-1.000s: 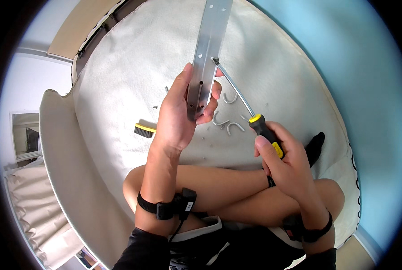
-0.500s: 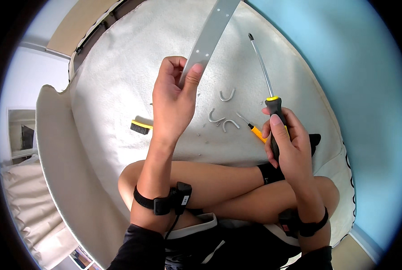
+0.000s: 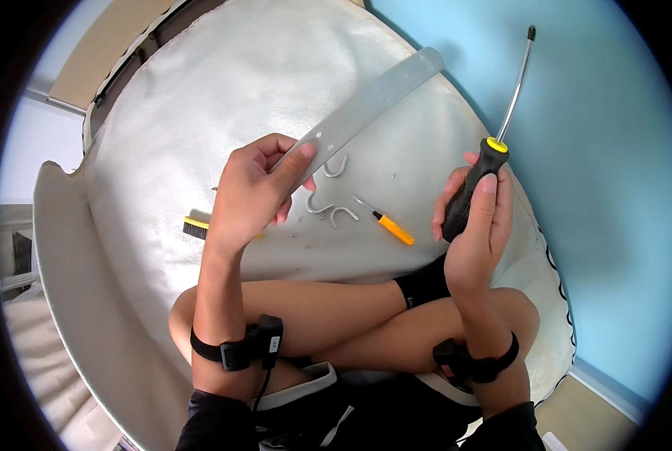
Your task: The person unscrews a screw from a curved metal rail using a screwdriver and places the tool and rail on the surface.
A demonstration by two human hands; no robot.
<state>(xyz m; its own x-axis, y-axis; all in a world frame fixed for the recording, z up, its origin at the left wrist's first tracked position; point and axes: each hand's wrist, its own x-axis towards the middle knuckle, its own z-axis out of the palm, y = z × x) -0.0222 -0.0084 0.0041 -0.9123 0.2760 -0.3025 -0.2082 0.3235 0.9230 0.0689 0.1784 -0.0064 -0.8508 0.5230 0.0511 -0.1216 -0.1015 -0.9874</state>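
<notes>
My left hand point(image 3: 247, 197) is closed around the near end of a long flat grey strip point(image 3: 377, 107), thumb on top beside small holes. The strip slants up and to the right, its rounded far end raised toward the blue wall. In my right hand point(image 3: 480, 239) is a Phillips screwdriver point(image 3: 492, 159) with a black and yellow handle, its shaft pointing up and away from the strip. Below the strip lie curved metal hooks: one hook point(image 3: 337, 173), another hook point(image 3: 315, 207) and a third hook point(image 3: 343, 214). A small orange-handled screwdriver point(image 3: 394, 228) rests to their right.
A yellow brush point(image 3: 195, 228) with dark bristles lies partly behind my left hand. Several tiny bits are scattered on the pale padded surface point(image 3: 178, 113). My crossed legs point(image 3: 321, 316) are in front. A blue wall point(image 3: 599, 188) borders the right, a raised pale side panel point(image 3: 72, 286) the left.
The strip has swung from steeply upright to a slant toward the right, its far end now in view. The screwdriver has moved right and tips further right, while the whole view has shifted slightly.
</notes>
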